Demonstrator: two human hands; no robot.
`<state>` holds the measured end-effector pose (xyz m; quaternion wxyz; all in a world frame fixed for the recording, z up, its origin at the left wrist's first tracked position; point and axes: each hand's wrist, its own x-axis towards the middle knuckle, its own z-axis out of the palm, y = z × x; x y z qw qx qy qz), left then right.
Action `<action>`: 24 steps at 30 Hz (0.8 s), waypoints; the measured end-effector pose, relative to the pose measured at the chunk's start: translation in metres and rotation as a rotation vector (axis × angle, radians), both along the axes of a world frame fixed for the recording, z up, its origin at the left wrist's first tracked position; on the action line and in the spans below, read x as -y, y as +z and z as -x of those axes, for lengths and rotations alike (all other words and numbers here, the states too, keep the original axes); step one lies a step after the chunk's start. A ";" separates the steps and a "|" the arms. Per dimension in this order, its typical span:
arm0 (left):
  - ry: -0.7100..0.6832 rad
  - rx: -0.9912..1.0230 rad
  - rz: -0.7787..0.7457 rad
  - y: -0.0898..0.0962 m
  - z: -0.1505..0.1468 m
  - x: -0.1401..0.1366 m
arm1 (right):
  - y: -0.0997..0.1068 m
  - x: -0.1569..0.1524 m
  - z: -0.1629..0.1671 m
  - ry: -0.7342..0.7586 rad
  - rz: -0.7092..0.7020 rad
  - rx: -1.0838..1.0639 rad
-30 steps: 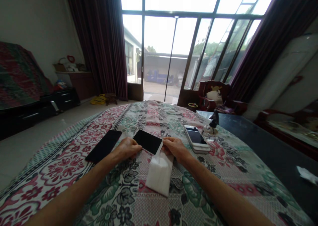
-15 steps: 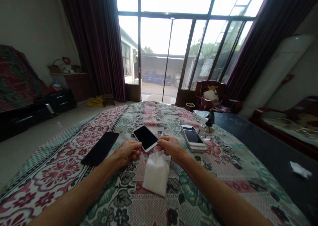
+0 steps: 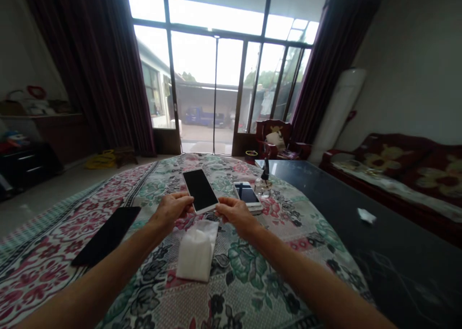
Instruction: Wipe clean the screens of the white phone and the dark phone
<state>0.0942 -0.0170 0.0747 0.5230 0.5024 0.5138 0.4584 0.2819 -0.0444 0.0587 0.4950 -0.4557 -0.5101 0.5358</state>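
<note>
A slim white phone [image 3: 200, 190] with a dark screen is facing the person above the flowered tablecloth [image 3: 249, 266], its long body slanting with the far end leaning leftward, while the left hand [image 3: 175, 207] and right hand [image 3: 236, 216] are pinching its near end from either side.

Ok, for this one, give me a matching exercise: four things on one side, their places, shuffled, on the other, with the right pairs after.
Things
1. single white-edged phone
2. white pouch
3. stack of phones
4. black flat item

Places
A. on the patterned tablecloth, left of the left forearm
B. just beyond the right hand
C. gripped between the left hand and the right hand
D. on the tablecloth, between the two forearms

Pairs: 1-C, 2-D, 3-B, 4-A
</note>
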 end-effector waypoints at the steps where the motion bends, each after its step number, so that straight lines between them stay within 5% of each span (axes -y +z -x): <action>1: 0.000 -0.001 0.022 0.004 -0.011 -0.002 | 0.002 0.003 -0.010 -0.019 -0.031 0.017; 12: -0.196 -0.009 0.220 0.005 -0.127 -0.031 | -0.012 0.022 -0.113 -0.248 -0.199 0.212; 24: -0.187 -0.048 0.250 -0.025 -0.164 -0.065 | -0.039 -0.007 -0.141 -0.308 -0.246 0.201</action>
